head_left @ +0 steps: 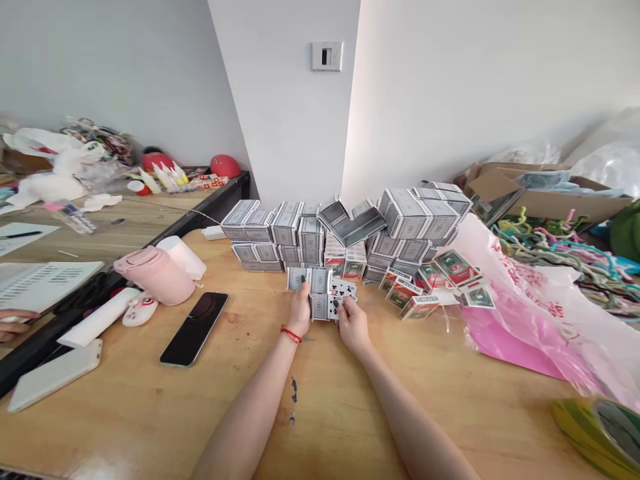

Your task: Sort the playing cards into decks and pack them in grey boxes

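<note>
Playing cards (pixel 320 293), pinched by left hand (pixel 300 312) and right hand (pixel 353 325) (face-up ones on the right), probably want light, even pressure.

Bright, even daylight is filling the room. The right wall (pixel 475 87) is glowing almost white, while the left wall (pixel 125 67) is sitting in greyer shade. Only soft, faint shadows are falling on the tabletop (pixel 150 413), whose near left corner is catching a pale sheen. The phone (pixel 195 328) screen is reflecting a dull highlight, and the pink plastic bag (pixel 525 313) is glinting. The playing cards (pixel 325 297) and card boxes (pixel 310 233) at the centre are showing sharp. The wide lens is bending the wall lines and stretching the blurred tape roll (pixel 600 427) at the near right corner.
</note>
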{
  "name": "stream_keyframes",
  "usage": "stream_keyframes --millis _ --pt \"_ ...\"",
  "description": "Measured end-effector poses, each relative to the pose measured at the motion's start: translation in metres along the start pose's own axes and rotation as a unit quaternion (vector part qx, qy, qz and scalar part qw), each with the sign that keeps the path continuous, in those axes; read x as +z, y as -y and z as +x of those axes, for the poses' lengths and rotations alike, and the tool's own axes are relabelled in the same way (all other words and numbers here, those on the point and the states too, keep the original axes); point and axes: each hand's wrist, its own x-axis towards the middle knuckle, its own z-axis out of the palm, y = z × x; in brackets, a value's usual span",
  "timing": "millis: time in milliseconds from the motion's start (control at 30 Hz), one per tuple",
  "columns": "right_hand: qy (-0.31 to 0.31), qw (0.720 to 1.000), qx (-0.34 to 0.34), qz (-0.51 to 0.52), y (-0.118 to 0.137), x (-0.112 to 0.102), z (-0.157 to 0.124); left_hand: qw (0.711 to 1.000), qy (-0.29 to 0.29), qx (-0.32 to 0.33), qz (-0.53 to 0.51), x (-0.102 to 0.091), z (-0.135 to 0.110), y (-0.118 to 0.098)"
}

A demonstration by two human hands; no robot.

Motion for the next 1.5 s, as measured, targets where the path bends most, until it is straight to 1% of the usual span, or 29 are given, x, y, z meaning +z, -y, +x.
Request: stream_keyframes --millis 33,100,233,533,667,800,867,933,1033,1067,1133,1200,1300,1400,1500 --pt "0.002 1.0 0.005 0.003 0.0 0.0 -0.001 1.0 0.004 -0.002 -0.01 0.0 0.0 0.001" --pt "-0.002 1.0 0.015 -0.002 0.0 0.001 -0.002 1.0 0.004 -0.008 0.0 -0.002 0.002 0.003" --pt "-0.003 1.0 0.025 -0.016 0.002 0.002 -0.004 0.997 -0.032 -0.022 0.072 -0.004 0.003 0.006" --pt "-0.007 0.993 0.024 -0.119 0.002 0.003 -0.005 0.986 -0.051 -0.026 0.155 0.001 -0.003 -0.005" --pt "-0.009 0.986 0.018 -0.166 0.003 0.005 -0.006 0.991 -0.045 -0.005 0.123 0.004 -0.005 -0.005" --pt "-0.012 0.977 0.008 -0.213 0.008 0.007 -0.009 0.995 -0.036 -0.022 0.095 0.008 -0.007 -0.003" --pt "-0.006 0.978 -0.003 -0.207 0.011 0.007 -0.01 0.998 -0.038 -0.026 0.051 0.009 -0.007 -0.002" --pt "0.002 0.987 -0.014 -0.162 0.013 0.006 -0.01 0.999 -0.032 -0.037 -0.016 0.009 -0.007 -0.003" --pt "0.042 0.999 0.009 -0.013 0.012 0.003 -0.008 0.989 0.004 -0.09 -0.12 0.007 -0.003 -0.006" --pt "0.068 0.996 0.03 0.051 0.011 0.001 -0.006 0.982 0.019 -0.114 -0.151 0.005 -0.001 -0.008" --pt "0.115 0.976 0.068 0.175 0.008 -0.001 -0.001 0.965 0.053 -0.162 -0.201 0.002 0.002 -0.011" --pt "0.15 0.953 0.082 0.25 0.005 -0.003 0.004 0.949 0.083 -0.196 -0.23 0.0 0.004 -0.014" --pt "0.192 0.941 0.096 0.262 0.003 -0.005 0.01 0.936 0.11 -0.225 -0.246 -0.001 0.005 -0.016" --pt "0.206 0.933 0.114 0.271 0.001 -0.006 0.012 0.935 0.118 -0.233 -0.24 0.001 0.004 -0.015" --pt "0.21 0.907 0.148 0.333 0.001 -0.006 0.012 0.939 0.123 -0.234 -0.219 0.003 0.003 -0.015"
